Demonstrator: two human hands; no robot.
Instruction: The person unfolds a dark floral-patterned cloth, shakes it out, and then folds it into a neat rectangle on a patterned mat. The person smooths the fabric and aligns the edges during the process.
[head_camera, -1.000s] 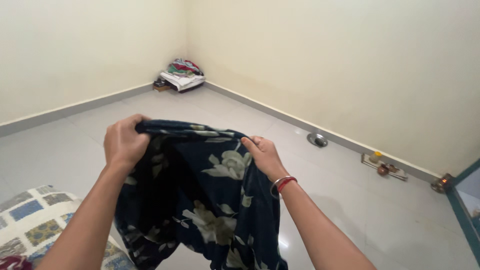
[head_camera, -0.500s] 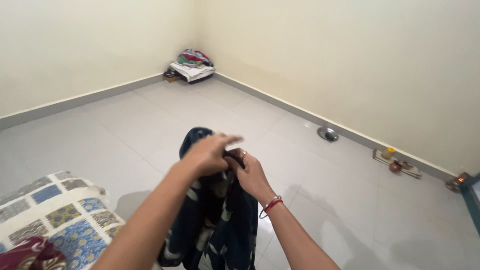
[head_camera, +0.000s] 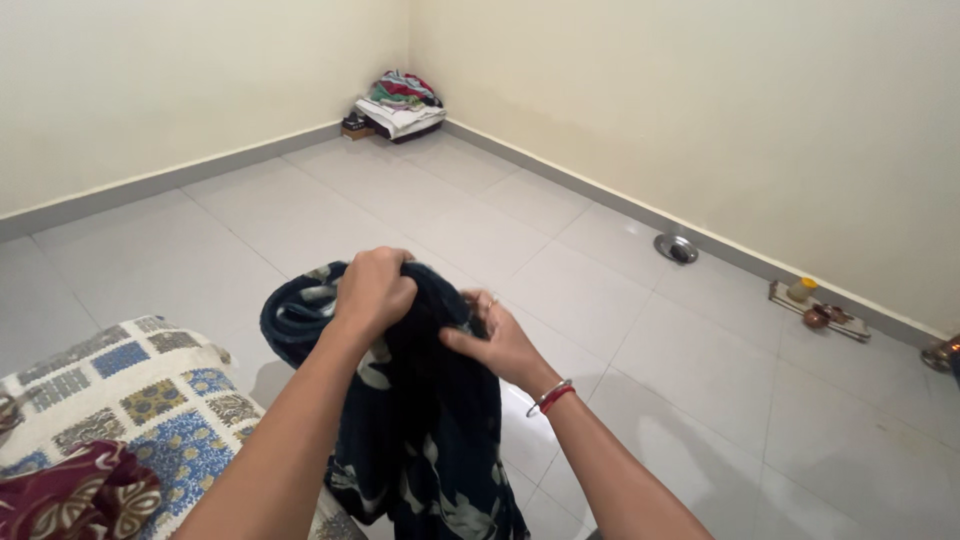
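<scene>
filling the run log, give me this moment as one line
left hand: grips dark floral garment top | right hand: pinches same garment | garment: bunched, hanging | patchwork quilt: lower left

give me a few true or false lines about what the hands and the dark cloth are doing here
1. Both hands grip the dark floral cloth. True: the left hand and the right hand both clutch its top.
2. The cloth lies flat on the floor. False: it hangs from the hands, bunched.
3. The right wrist bears bangles. True.
4. A pile of clothes sits in the far corner. True.
5. The patchwork quilt is at the right of the view. False: it is at the lower left.
6. The metal bowl sits on the quilt. False: it is on the floor by the right wall.
</scene>
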